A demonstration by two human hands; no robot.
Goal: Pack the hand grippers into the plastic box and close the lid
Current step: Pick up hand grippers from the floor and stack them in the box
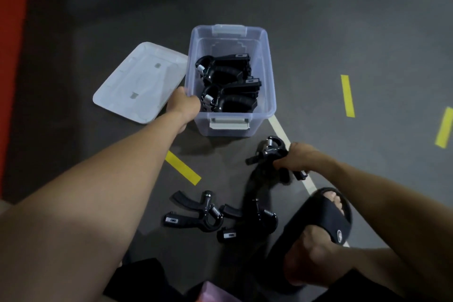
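Our left hand (184, 103) grips the box (268, 95) rim to steady it; right-hand (293, 157) fingers curl around a gripper (269, 148) for packing.

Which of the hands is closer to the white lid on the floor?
Left. The left hand grips the plastic box rim right beside the lid; the right hand holds a hand gripper beyond the box.

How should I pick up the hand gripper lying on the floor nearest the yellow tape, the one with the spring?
Grab that hand gripper from above, wrapping your fingers round its two handles, which point left away from the spring. It lies flat on the floor, so both handles are open to reach. The spring end sits close to the next gripper, so coming in from the left looks easier.
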